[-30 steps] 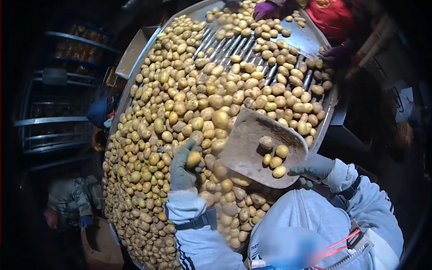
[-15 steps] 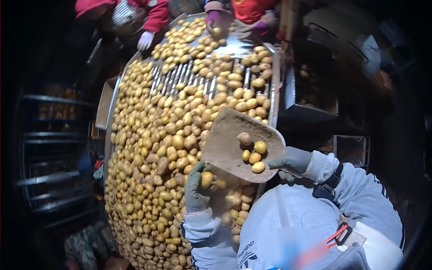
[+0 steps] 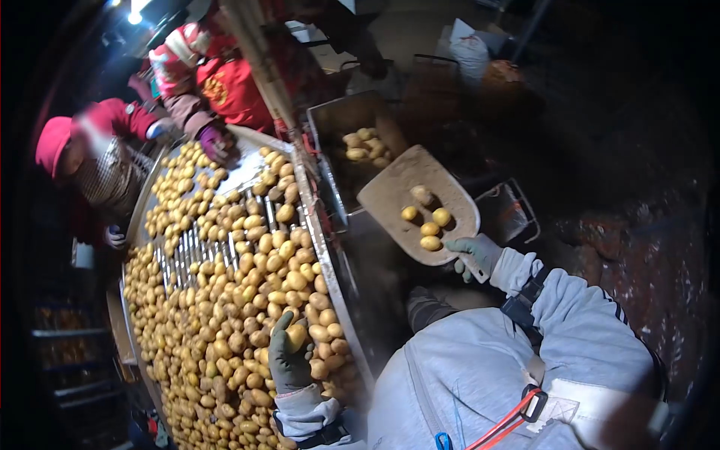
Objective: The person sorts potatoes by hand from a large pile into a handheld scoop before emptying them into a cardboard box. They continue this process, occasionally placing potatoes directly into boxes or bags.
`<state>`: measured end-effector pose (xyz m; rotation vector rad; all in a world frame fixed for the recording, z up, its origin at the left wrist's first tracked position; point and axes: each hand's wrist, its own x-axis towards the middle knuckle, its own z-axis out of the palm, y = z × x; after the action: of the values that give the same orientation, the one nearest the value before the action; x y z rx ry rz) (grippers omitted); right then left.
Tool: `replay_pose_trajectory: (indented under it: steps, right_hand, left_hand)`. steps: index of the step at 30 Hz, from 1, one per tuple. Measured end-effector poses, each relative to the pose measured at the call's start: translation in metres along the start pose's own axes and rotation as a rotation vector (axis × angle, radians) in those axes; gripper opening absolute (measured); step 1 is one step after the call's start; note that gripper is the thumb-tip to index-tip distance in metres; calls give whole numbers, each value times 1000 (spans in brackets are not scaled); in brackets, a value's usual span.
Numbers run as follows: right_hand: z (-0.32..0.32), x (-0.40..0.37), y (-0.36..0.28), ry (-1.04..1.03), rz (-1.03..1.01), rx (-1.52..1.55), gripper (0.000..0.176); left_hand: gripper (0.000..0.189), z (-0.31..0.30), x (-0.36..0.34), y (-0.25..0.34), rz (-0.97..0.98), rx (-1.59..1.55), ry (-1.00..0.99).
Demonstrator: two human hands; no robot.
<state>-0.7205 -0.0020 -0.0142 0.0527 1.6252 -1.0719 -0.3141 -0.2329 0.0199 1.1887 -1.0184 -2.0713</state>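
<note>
My right hand (image 3: 480,255), in a grey-green glove, is closed round the short handle of a dirty, pale scoop (image 3: 388,196). Several potatoes (image 3: 430,229) lie in the scoop, which hangs beyond the sorting table's right edge. Over the near right part of the potato heap (image 3: 217,352), my gloved left hand (image 3: 286,361) has its fingers curled around a yellow potato (image 3: 298,335). Part of that potato is hidden by the fingers.
A metal rail (image 3: 330,277) edges the sorting table, with rollers (image 3: 196,251) showing among the potatoes. Beyond the scoop stands a box (image 3: 328,161) holding potatoes. Two co-workers in red stand at the far left, one with a purple-gloved hand (image 3: 213,142) on the table.
The view has swung right. The scoop, still in my right hand with its potatoes, has moved from above the heap to outside the table's edge. My left hand still holds a potato.
</note>
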Motion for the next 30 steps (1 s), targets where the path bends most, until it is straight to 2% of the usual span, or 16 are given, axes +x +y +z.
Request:
replay_pose_trajectory:
  steps: [6, 8, 11, 13, 16, 17, 19, 20, 22, 23, 25, 26, 27, 28, 29, 30]
  right_hand:
    - [-131, -12, 59, 309, -1, -23, 37]
    - [-166, -15, 80, 394, -26, -65, 46]
    - [-200, -6, 100, 503, 74, -105, 50]
    - [-191, -5, 95, 592, 62, -173, 49]
    - [-196, 11, 97, 673, 98, -272, 45]
    - [-202, 17, 96, 693, 143, -307, 44]
    - [-232, 38, 99, 669, 285, -343, 38]
    - [-239, 37, 102, 732, 249, -297, 37]
    - [-253, 36, 108, 855, 174, -205, 35]
    - [-268, 38, 114, 882, 134, -226, 35]
    - [-296, 32, 111, 701, 152, 5, 38]
    - [-291, 30, 112, 744, 121, 19, 41]
    - [-287, 30, 109, 734, 85, 29, 44]
    - [-275, 21, 102, 594, -6, 51, 41]
    - [-259, 19, 92, 509, -1, 32, 40]
    - [-243, 17, 79, 432, -1, 13, 39]
  left_hand:
    - [51, 16, 16, -18, -47, -78, -126]
    - [48, 23, 15, -20, -30, -29, -132]
    - [44, 27, 13, -18, -58, 20, -116]
    - [43, 28, 13, -16, -98, 3, -121]
    - [48, 44, 8, -16, -109, -59, -2]
    - [43, 33, 7, -16, -168, -101, -96]
    - [43, 36, 3, -16, -164, -105, -88]
    - [42, 36, 0, -17, -160, -107, -81]
    - [43, 34, 1, -19, -189, -293, -359]
    - [43, 34, 5, -18, -263, -517, -571]
    - [39, 22, 10, -33, -129, -342, -151]
    - [39, 14, 11, -40, -90, -225, 57]
    - [40, -4, 15, -52, -61, -262, -40]
    - [43, 10, 6, -40, 21, -189, 26]
    - [49, 5, 3, -37, -30, -269, 78]
    - [55, -11, 8, -38, -53, -359, -69]
